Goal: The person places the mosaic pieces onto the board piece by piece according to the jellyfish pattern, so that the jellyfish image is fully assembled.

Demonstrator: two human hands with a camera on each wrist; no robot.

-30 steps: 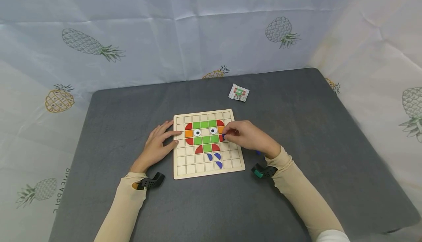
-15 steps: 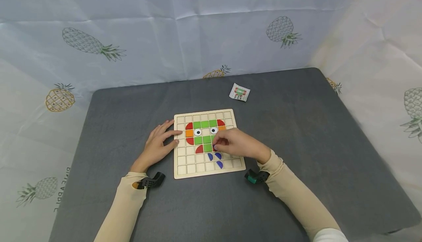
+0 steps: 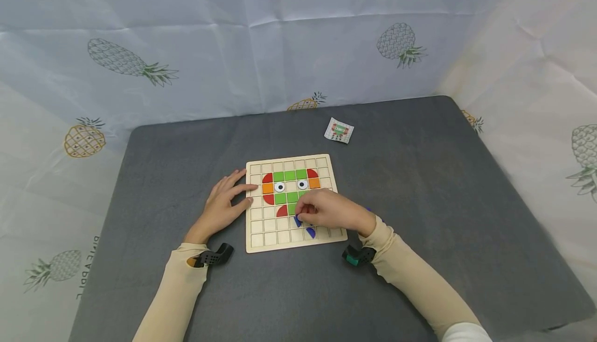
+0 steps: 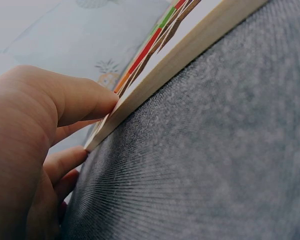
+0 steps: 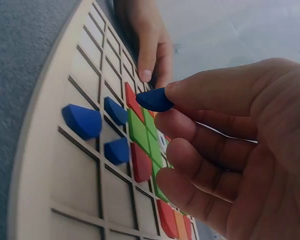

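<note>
A wooden grid board (image 3: 261,241) lies on the table, bearing green squares (image 3: 290,175), red quarter-rounds (image 3: 282,211), orange squares (image 3: 268,188) and two white eye discs (image 3: 279,187). My right hand (image 3: 328,209) hovers over its lower middle. Thumb and index finger pinch a blue curved piece (image 5: 155,100), held just above the board. Beneath it, more blue pieces (image 5: 82,121) sit in separate cells; the hand partly covers them in the head view. My left hand (image 3: 220,208) rests at the board's left edge, fingers extended and spread, thumb touching the rim.
A small printed picture card (image 3: 339,130) lies behind the board, towards the right. Scraps of blue (image 3: 369,209) show on the grey table (image 3: 420,176) beyond my right wrist. A pineapple-print cloth (image 3: 261,62) hangs behind the table.
My right hand has moved left and towards me, from the board's right side to its lower middle, carrying the blue piece. The left hand has stayed at the edge.
</note>
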